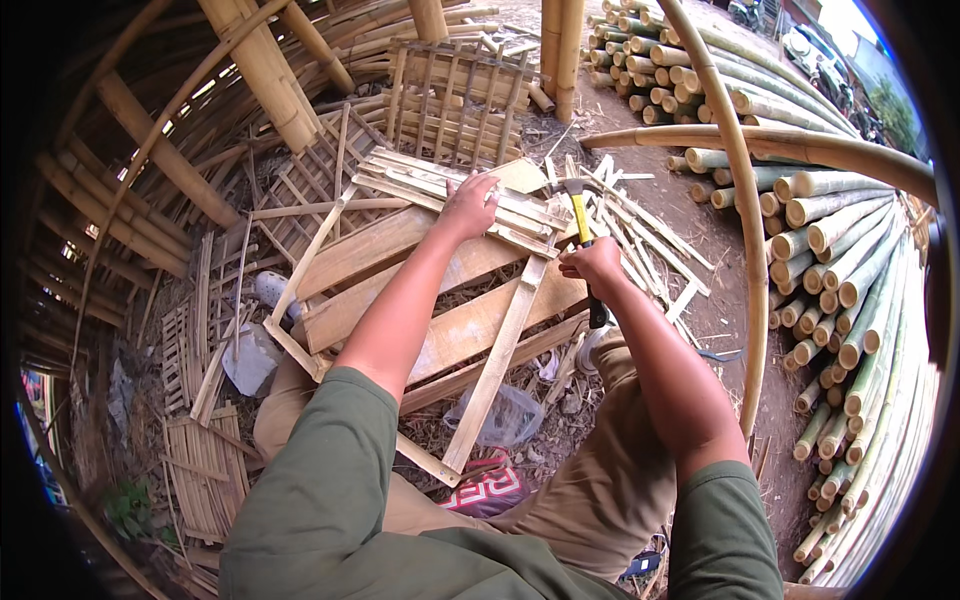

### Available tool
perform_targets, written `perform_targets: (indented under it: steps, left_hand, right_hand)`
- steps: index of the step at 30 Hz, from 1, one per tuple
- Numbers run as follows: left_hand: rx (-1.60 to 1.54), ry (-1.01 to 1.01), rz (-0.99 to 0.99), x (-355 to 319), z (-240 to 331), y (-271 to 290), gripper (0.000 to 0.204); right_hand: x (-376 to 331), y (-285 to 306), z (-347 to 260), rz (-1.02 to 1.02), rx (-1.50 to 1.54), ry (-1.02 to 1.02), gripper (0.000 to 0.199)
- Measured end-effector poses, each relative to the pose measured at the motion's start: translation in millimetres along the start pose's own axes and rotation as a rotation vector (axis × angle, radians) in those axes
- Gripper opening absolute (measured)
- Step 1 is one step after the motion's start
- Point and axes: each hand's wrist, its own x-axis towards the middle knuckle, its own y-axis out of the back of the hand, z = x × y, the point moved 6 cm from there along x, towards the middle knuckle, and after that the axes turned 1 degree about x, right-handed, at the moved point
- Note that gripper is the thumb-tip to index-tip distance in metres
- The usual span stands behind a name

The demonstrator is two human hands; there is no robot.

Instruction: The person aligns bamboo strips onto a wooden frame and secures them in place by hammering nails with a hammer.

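Note:
My right hand [592,262] is wrapped around the black and yellow handle of a hammer [581,216], whose metal head points away from me over the ends of some slats. Farther left, my left hand [468,208] lies on several pale split-bamboo slats [400,182], its fingers bent against one of them. Whether a nail is between those fingers is too small to tell. The slats rest across a bamboo strip frame [497,365], which lies on wide wooden planks [455,335] in front of me.
Loose bamboo strips [640,235] are piled right of the planks. Slatted bamboo panels [455,100] stand beyond, and bamboo posts [265,75] rise at the upper left. Stacked bamboo poles [840,270] fill the right. A clear plastic bag [500,415] lies between my legs.

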Motion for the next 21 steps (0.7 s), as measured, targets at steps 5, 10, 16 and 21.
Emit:
perform_targets:
  steps: [5,10,16,21]
  left_hand:
    - [0.166,-0.015,0.045,11,-15,-21,0.046]
    - [0.165,-0.065,0.085,10,-21,-30,0.048]
    - [0.174,-0.078,0.106,6,-13,-30,0.049]
    - [0.177,-0.045,0.102,7,-14,-27,0.049]
  right_hand:
    - [2,2,-18,0.103,-0.285,0.046,0.021]
    - [0,-1,-12,0.103,-0.169,0.009,0.018]
    - [11,-6,-2,0.104,-0.111,0.006,0.013]
    - [22,-10,-6,0.184,-0.304,0.113,0.009]
